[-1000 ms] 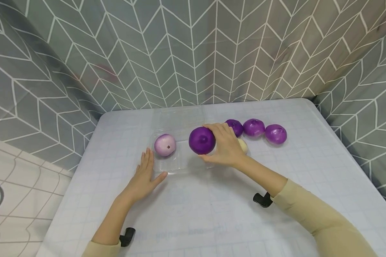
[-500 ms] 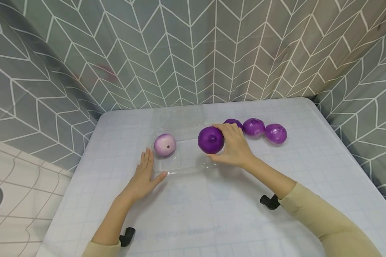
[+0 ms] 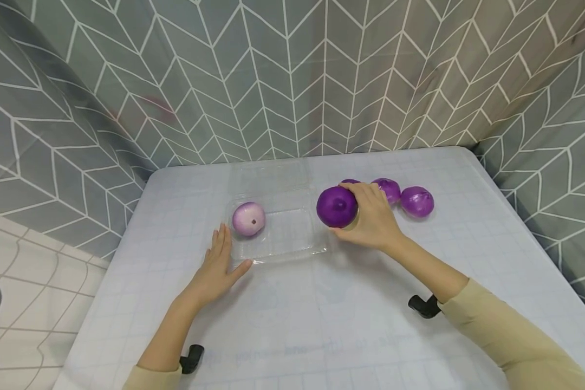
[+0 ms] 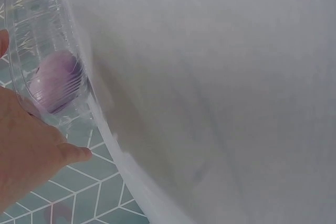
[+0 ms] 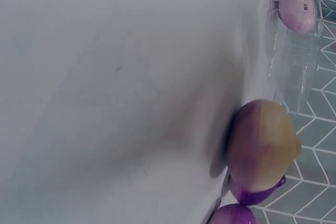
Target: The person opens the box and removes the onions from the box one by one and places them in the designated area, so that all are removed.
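My right hand (image 3: 370, 214) grips a dark purple onion (image 3: 336, 207) between thumb and fingers, by the right end of a clear plastic clamshell box (image 3: 287, 227). A pale pink onion (image 3: 248, 219) sits in the left part of the box, whose lid lies folded back. My left hand (image 3: 216, 268) lies with straight fingers along the box's left edge, thumb at its near corner. The left wrist view shows the left hand (image 4: 26, 145) beside the box and its pale onion (image 4: 55, 80). In the right wrist view, a cream-and-purple onion (image 5: 265, 145) sits close to other purple ones.
Behind the right hand stand purple onions (image 3: 417, 202), one partly hidden by the fingers. A white cloth (image 3: 273, 325) covers the table. Grey chevron-patterned curtains (image 3: 292, 81) hang along the back and sides.
My right hand has moved to the right with the dark purple onion, from over the box to its right end. The left hand and the pale onion have stayed in place.
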Demonstrator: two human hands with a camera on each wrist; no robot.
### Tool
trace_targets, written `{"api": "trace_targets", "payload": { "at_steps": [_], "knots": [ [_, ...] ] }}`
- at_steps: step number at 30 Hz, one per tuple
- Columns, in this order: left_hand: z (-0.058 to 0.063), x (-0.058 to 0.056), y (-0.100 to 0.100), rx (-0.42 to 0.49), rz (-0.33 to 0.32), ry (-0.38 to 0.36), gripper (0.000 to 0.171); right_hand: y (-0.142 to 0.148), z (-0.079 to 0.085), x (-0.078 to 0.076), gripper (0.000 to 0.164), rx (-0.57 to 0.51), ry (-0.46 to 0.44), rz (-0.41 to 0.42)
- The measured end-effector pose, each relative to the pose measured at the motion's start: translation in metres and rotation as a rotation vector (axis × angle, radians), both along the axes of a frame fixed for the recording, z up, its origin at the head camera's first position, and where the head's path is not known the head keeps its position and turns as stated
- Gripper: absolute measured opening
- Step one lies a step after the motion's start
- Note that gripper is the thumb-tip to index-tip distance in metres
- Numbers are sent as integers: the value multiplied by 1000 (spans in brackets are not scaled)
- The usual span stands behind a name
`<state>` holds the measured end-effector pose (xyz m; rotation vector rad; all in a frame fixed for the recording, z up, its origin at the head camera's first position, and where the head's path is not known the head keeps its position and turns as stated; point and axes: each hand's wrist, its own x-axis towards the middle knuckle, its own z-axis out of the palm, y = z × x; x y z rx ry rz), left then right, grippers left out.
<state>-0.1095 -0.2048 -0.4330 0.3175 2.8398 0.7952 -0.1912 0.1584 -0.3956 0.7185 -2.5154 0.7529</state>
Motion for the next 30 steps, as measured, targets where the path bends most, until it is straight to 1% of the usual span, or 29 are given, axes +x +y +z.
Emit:
{"api": "trace_targets", "payload": {
  "at_steps": [8,15,23,30],
  "knots": [
    [0,-1,1,-2,-3,9,100,15,3,0,94,19,-10,-35],
    [0,-1,0,-5,-4,2,99,30,1,0,95,24,-11,-75],
    [-2,-1,0,-1,-1,-2,100,51,-4,3,93,58,-82,-112],
    [0,-1,-1,-4,-3,-4,100,67,-9,6,94,88,-99,-158]
  ]
}}
